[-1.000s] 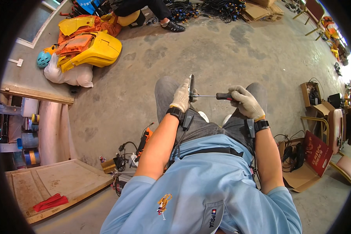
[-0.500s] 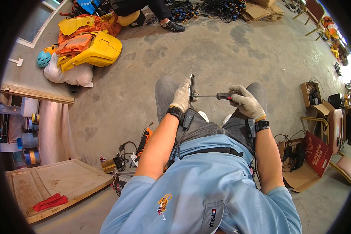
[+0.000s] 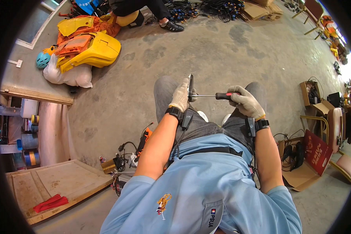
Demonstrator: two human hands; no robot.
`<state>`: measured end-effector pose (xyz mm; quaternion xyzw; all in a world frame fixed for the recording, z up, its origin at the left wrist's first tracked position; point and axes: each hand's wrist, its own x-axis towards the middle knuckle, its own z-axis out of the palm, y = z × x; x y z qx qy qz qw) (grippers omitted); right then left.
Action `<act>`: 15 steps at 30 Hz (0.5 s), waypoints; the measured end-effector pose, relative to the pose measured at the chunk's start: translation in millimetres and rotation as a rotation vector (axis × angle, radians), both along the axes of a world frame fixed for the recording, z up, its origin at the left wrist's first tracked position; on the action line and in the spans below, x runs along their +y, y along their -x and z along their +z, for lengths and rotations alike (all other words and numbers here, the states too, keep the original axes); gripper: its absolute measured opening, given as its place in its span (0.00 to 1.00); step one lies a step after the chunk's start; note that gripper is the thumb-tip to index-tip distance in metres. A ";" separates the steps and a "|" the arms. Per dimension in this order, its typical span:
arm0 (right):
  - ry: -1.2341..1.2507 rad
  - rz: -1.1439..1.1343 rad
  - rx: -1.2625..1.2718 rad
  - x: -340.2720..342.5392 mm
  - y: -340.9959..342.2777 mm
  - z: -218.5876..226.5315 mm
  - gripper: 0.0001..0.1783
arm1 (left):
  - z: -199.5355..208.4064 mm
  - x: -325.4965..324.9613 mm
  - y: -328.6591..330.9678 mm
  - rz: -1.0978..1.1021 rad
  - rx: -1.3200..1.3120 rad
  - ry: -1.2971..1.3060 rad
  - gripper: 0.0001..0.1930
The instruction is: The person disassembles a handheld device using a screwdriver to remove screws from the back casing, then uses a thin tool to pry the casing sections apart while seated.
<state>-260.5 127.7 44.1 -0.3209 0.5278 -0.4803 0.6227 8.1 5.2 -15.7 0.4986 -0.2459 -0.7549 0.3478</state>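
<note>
Both my hands wear pale knit work gloves and are over my knees. My left hand (image 3: 180, 97) is closed around a thin, dark, flat piece (image 3: 190, 86) held on edge, seen almost edge-on, so its kind is hard to make out. My right hand (image 3: 244, 101) grips a screwdriver (image 3: 223, 96) by its black and red handle. The metal shaft points left, level, and its tip meets the flat piece near my left fingers. Where exactly the tip sits is hidden.
Yellow and orange plastic shells (image 3: 91, 50) and a white sack (image 3: 72, 74) lie at far left. Another person's shoe (image 3: 171, 26) shows at the top. A wooden board (image 3: 62, 183) with a red cloth (image 3: 50, 202) is at lower left. An opened cardboard box (image 3: 300, 177) stands at right.
My hands and the screwdriver hold almost the same place. My right fingers have shifted slightly on the handle. The whole view has drifted a little.
</note>
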 end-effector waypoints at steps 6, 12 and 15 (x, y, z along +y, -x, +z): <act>-0.297 0.153 -0.098 -4.3 7.7 16.3 0.23 | 3.0 2.1 0.3 0.024 -0.013 -0.004 0.22; -0.087 0.082 -0.010 -0.5 5.9 -2.9 0.22 | 2.2 0.3 -0.1 0.007 -0.017 -0.002 0.22; 0.016 -0.007 -0.005 1.7 4.1 -1.8 0.23 | 4.1 2.4 0.5 0.003 -0.028 0.003 0.21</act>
